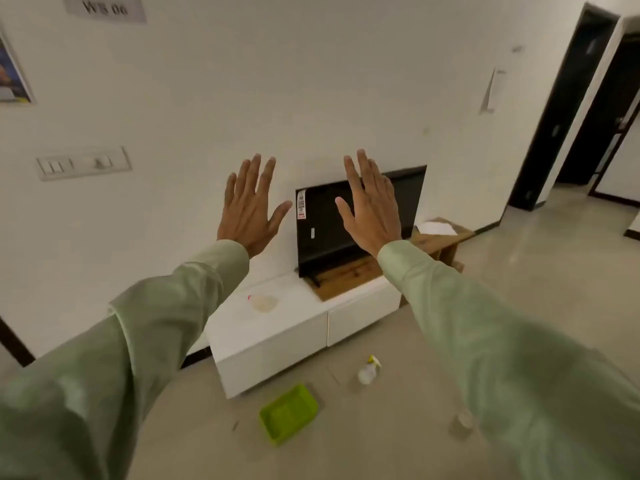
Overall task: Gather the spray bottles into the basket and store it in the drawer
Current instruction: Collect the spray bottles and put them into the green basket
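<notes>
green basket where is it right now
In the head view, the green basket sits on the floor at bottom centre, just in front of the white drawer cabinet, with a spray bottle to its right.

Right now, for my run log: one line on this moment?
left hand open, raised | right hand open, raised | green basket empty, floor | spray bottle floor | drawers shut

Grey sign (105, 8) high on wall, reads "WS 06", blurred. White sticker (302, 204) at upper left corner of black screen (323, 233): print too small to read
</notes>
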The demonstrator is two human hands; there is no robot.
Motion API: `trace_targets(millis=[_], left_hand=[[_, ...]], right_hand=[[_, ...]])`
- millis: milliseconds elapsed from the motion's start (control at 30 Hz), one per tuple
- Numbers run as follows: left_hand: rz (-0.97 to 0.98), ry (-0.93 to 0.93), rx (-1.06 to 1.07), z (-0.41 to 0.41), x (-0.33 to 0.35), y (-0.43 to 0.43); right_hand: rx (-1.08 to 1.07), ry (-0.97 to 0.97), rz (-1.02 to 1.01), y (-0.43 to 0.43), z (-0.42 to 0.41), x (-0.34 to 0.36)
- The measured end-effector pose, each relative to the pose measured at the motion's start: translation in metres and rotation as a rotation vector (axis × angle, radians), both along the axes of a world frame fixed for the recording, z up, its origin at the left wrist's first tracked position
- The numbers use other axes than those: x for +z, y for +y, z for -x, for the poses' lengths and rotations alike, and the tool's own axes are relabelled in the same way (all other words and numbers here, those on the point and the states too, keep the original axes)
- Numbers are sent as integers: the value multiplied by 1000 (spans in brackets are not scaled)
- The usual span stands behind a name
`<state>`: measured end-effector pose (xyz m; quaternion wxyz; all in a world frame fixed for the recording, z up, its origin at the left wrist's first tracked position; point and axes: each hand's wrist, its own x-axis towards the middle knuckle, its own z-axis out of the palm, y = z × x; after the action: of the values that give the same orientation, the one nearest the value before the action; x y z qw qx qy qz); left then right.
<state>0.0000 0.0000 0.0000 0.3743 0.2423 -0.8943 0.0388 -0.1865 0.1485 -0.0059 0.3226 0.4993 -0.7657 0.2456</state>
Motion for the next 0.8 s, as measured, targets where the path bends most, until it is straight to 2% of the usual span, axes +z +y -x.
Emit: trace_targets(millis=[233, 467, 800], left_hand=[[-182, -151, 57, 28, -102, 31], [-280, -221, 58, 60, -170, 34], [-390, -353, -20, 167, -245, -2]], right_hand=[[14, -188, -142, 27, 30, -100], [69, -308, -216, 31, 55, -176], [-66, -459, -286, 18, 139, -251]])
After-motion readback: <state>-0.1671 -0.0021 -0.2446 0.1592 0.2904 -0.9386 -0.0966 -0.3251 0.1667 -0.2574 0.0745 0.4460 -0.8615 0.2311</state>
